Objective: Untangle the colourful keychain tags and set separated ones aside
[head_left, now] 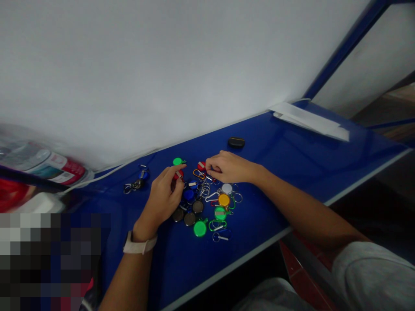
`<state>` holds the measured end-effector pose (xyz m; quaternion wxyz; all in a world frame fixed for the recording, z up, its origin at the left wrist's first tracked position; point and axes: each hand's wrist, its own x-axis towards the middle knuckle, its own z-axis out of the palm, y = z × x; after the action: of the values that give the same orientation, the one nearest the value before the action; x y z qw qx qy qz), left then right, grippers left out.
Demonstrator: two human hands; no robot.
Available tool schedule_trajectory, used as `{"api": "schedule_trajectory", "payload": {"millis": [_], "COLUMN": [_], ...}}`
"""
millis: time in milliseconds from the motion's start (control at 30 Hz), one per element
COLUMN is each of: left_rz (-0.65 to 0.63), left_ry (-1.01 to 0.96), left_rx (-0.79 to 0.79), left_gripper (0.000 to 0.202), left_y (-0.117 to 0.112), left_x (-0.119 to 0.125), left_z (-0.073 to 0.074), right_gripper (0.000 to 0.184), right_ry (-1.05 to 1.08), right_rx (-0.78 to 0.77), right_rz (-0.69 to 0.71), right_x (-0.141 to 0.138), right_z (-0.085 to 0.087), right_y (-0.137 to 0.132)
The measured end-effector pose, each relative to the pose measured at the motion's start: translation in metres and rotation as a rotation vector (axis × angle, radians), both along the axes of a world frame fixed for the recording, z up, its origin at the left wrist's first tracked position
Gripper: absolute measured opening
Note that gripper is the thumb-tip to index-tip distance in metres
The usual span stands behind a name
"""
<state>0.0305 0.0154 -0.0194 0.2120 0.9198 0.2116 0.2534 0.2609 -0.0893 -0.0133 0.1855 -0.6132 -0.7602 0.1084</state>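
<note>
A loose pile of retractable badge reels lies on the blue tabletop [253,172]. My left hand [165,194] reaches into its left side, thumb and index finger around a red badge reel [178,174]. At the far side, my right hand [228,167] has curled fingers at the edge of another red badge reel [201,166]; its fingertips are partly hidden. Between the hands lie an orange carabiner [199,174] and several metal key rings [205,190]. Closer to me are blue [189,196], dark grey [189,219], yellow [223,200] and green reels [200,228].
A small black case [236,142] sits behind the pile, near the wall. White folded sheets [311,122] lie at the back right. A separate blue reel [143,174] with dark clips is at the left, near a white cable [110,173] and a labelled bottle [55,164].
</note>
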Motion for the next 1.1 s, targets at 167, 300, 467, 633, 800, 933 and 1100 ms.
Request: {"api": "schedule_trajectory", "payload": {"millis": [167, 300, 467, 633, 800, 933, 1100], "left_rz": [0.003, 0.035, 0.136, 0.158, 0.2, 0.263, 0.324], "left_ry": [0.03, 0.088, 0.16, 0.201, 0.249, 0.332, 0.309], "left_rx": [-0.046, -0.063, -0.056, 0.005, 0.069, 0.102, 0.057], "left_gripper": [0.03, 0.03, 0.032, 0.033, 0.033, 0.036, 0.037], "left_y": [0.0, 0.001, 0.005, 0.006, 0.005, 0.003, 0.002], "left_x": [-0.001, 0.0, -0.002, -0.002, -0.003, -0.003, -0.002], "left_z": [0.003, 0.002, -0.006, -0.011, -0.01, -0.007, -0.004], "right_gripper": [0.013, 0.023, 0.016, 0.011, 0.008, 0.006, 0.005], "right_ry": [-0.004, -0.017, -0.05, -0.037, 0.006, 0.015, 0.027], "right_rx": [-0.078, -0.13, -0.206, -0.283, -0.322, -0.325, -0.305], "right_rz": [0.005, 0.015, 0.026, 0.024, 0.033, 0.031, 0.045], "right_x": [0.002, 0.006, 0.008, 0.007, 0.007, 0.008, 0.006], "right_z": [0.001, 0.006, 0.013, 0.012, 0.011, 0.012, 0.015], "right_y": [0.0, -0.002, -0.006, -0.006, -0.005, -0.006, -0.006]}}
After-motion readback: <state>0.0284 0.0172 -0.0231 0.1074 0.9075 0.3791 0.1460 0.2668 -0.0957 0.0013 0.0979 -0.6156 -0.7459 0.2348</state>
